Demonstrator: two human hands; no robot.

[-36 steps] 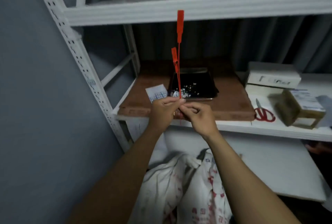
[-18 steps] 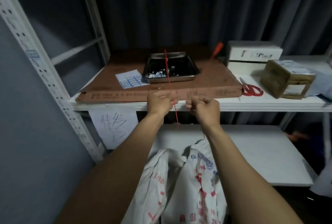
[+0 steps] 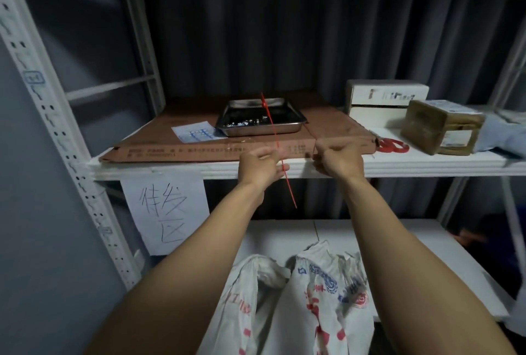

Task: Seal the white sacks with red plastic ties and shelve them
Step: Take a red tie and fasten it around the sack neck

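Observation:
Two white sacks with red and blue print, one [image 3: 244, 303] left and one [image 3: 330, 295] right, stand low in front of me with crumpled, untied tops. My left hand [image 3: 260, 167] pinches a thin red plastic tie [image 3: 289, 187] that runs slanted from above the tray down past my fingers. My right hand [image 3: 338, 161] is curled into a fist beside it, at the middle shelf's front edge [image 3: 176, 168]. It grips a second tie, which barely shows.
On the middle shelf lie a brown cardboard sheet [image 3: 176, 152], a metal tray [image 3: 287, 127], red scissors [image 3: 394, 145], a white box [image 3: 387, 97] and a brown box [image 3: 444, 127]. A handwritten paper sign [image 3: 168, 212] hangs below. The white lower shelf [image 3: 407, 243] is behind the sacks.
My hands have pulled the two red ties apart and moved away from each other. The left one's tie has tilted. My view has tipped down, showing more of the sacks.

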